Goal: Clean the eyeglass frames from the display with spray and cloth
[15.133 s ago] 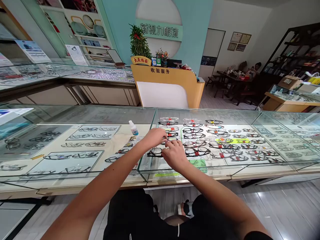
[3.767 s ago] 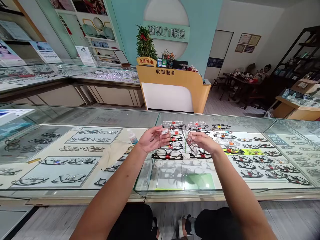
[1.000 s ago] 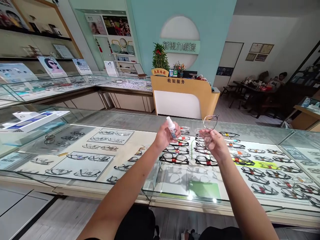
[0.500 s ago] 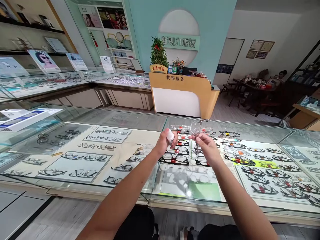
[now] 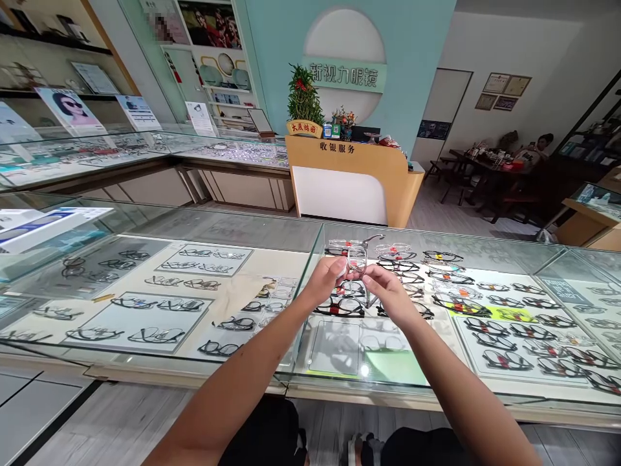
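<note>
My right hand (image 5: 388,294) pinches a pair of eyeglasses (image 5: 358,257) by its frame, above the glass counter (image 5: 310,382). The glasses are turned on end, with one temple sticking out to the upper right. My left hand (image 5: 326,279) is closed around a small bottle with a white top (image 5: 343,266), most of it hidden by the fingers. The bottle's top is close to a lens; I cannot tell whether they touch. Beneath both hands, rows of dark-framed glasses (image 5: 339,306) with red tags lie inside the counter.
Trays of glasses (image 5: 140,320) fill the counter's left side, beside a beige cloth (image 5: 237,299). More glasses (image 5: 507,359) lie to the right. A wooden cash desk (image 5: 349,155) with a potted plant (image 5: 304,97) stands ahead. A person (image 5: 531,152) sits at a far table.
My right hand has brought the eyeglasses left and slightly down, over to the bottle. My left hand has turned, so less of the bottle shows. The view has shifted slightly.
</note>
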Tool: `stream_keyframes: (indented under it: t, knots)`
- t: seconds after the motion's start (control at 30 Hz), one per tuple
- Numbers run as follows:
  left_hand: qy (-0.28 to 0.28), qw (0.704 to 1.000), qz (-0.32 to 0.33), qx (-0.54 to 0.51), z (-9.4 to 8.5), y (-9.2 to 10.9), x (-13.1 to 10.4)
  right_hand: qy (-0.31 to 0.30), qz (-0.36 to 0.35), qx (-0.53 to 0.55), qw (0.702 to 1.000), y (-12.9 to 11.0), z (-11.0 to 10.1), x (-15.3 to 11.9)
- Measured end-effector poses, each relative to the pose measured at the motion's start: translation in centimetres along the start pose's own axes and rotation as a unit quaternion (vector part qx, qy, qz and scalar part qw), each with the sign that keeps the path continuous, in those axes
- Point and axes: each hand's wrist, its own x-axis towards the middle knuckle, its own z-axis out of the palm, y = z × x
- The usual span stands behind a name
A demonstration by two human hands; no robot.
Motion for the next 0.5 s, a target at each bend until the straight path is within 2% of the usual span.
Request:
stream_keyframes:
  t: [0.13, 0.33, 0.5]
  knots:
    - [-0.016, 1.000, 0.003, 0.020, 0.2, 0.2, -0.3, 0.022, -0.004, 0.029, 0.999, 0.5, -0.7, 0.2]
    - [-0.069, 0.995, 0.005, 0.070, 0.4, 0.3, -0.5, 0.088, -0.009, 0.125, 0.988, 0.3, -1.3, 0.7]
    - [-0.108, 0.987, 0.008, 0.116, 0.6, 0.0, -0.7, 0.095, 0.003, 0.144, 0.985, -0.2, -1.3, 0.7]
